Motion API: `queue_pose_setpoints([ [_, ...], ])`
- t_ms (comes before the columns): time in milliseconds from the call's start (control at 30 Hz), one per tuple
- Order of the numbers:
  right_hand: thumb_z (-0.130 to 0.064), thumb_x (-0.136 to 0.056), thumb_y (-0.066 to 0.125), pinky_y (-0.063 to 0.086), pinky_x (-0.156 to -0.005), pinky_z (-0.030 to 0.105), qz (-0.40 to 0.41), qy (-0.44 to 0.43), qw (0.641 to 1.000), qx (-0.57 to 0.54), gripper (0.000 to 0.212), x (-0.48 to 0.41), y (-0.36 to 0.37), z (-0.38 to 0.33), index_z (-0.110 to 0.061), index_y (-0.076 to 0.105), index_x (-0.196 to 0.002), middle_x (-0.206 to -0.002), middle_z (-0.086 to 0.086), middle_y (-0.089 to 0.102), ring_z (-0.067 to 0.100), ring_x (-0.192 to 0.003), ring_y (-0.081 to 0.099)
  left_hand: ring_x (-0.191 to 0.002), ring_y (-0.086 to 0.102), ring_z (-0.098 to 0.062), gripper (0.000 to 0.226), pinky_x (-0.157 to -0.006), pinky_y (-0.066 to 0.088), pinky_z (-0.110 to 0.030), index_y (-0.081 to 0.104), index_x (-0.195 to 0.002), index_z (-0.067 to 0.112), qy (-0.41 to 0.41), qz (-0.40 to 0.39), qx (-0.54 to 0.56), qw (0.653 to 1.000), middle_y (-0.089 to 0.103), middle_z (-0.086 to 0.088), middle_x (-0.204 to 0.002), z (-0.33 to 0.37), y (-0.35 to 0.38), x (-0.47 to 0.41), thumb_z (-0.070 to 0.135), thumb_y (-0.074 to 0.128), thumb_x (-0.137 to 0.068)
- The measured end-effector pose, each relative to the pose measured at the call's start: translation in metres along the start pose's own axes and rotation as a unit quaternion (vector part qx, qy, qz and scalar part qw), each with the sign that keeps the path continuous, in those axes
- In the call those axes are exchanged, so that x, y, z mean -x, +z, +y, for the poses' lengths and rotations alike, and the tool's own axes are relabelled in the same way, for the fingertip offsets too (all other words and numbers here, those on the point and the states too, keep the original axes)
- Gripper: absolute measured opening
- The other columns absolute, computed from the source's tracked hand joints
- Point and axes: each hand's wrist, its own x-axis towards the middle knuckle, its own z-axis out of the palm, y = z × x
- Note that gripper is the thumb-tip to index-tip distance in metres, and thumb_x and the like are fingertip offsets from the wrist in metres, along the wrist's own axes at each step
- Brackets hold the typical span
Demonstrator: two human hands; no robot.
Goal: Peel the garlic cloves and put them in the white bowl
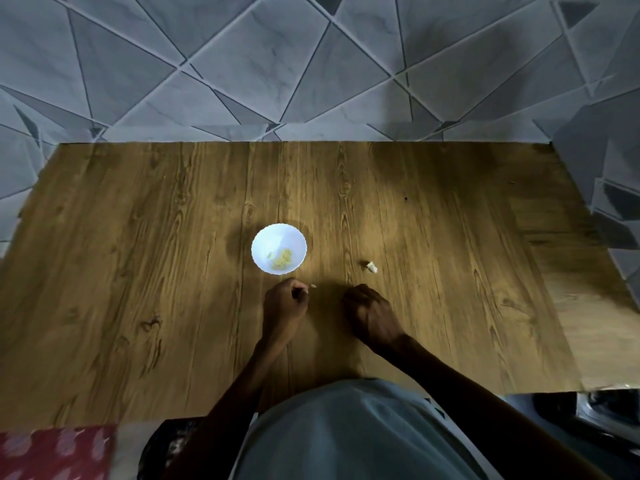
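Both forearms reach in from the near edge of the tabletop (138, 271) and angle toward each other, the hands ending side by side around mid-table, apart.

Left hand (285, 306): back of hand up, fingers curled in toward the palm, tips pointing right. A pale scrap (313, 286) sits just off the fingertips. Cannot tell if the fingers pinch it or if it lies on the wood, so grip unclear.

Right hand (369, 311): in shadow, knuckles toward the far edge, fingers curled under, down at the tabletop. The inside of the fist is hidden, so I cannot tell if it holds anything.

Bowl (263, 237): white, scalloped rim, upright, around mid-table, just beyond the left hand toward the far edge, not touched. Yellowish peeled garlic (282, 261) sits in its near side.

Clove (371, 267): loose on the wood, to the right of the bowl and just beyond the right hand, touching neither hand.

Grey patterned tiles (311, 64) rise behind the far edge. A red patterned cloth (52, 452) is at the near left corner. The person's pale grey garment (346, 438) fills the near middle.
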Motion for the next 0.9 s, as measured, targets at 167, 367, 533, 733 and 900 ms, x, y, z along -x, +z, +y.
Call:
queue_pose_setpoints([
  [167,-0.001,-0.088,0.064,0.056,-0.070,0.032,0.042,0.139,0.986,-0.087,0.014,0.007,-0.007,0.014,-0.007,0.069,-0.100,-0.104,0.009,0.066,0.023,-0.090,0.064,-0.078,0.062,0.003,0.007,-0.071,0.042,-0.001,0.072,-0.087,0.014,0.025,-0.003,0.025,0.999,0.071,0.011,-0.086,-0.002,0.004,0.002,0.010,0.066,-0.088],
  [367,-0.007,-0.091,0.062,0.056,-0.065,0.032,0.014,0.143,0.988,-0.057,0.022,0.012,0.000,0.009,-0.010,0.066,-0.112,-0.120,0.009,0.061,0.025,-0.098,0.059,-0.079,0.068,-0.007,0.006,-0.078,0.055,-0.022,0.072,-0.091,0.019,0.003,-0.034,0.058,0.998,0.071,0.008,-0.083,-0.004,0.012,-0.002,0.018,0.066,-0.089],
  [533,-0.010,-0.095,0.055,0.054,-0.052,0.035,0.012,0.067,0.997,-0.028,0.020,0.010,0.004,-0.003,-0.006,0.067,-0.110,-0.114,0.012,0.061,0.027,-0.088,0.061,-0.082,0.069,-0.012,0.007,-0.080,0.059,-0.040,0.071,-0.092,0.022,-0.011,-0.055,0.083,0.995,0.072,0.005,-0.088,-0.006,0.015,-0.002,0.022,0.064,-0.091],
  [733,-0.030,-0.106,0.020,0.051,-0.053,0.036,0.022,-0.044,0.998,-0.035,0.055,0.006,0.002,0.012,0.000,0.066,-0.100,-0.100,0.015,0.065,0.028,-0.076,0.060,-0.078,0.069,-0.014,0.008,-0.078,0.059,-0.037,0.071,-0.092,0.022,-0.038,-0.070,0.107,0.991,0.073,0.003,-0.086,-0.002,0.012,0.002,0.019,0.064,-0.091],
  [900,-0.016,-0.095,0.044,0.051,-0.060,0.034,0.011,-0.048,0.998,0.028,0.028,-0.005,0.011,0.020,0.000,0.065,-0.106,-0.100,0.016,0.065,0.027,-0.079,0.060,-0.080,0.069,-0.021,0.011,-0.073,0.058,-0.029,0.072,-0.097,0.011,-0.113,-0.091,0.233,0.962,0.073,-0.009,-0.088,0.005,0.007,0.006,0.011,0.062,-0.093],
])
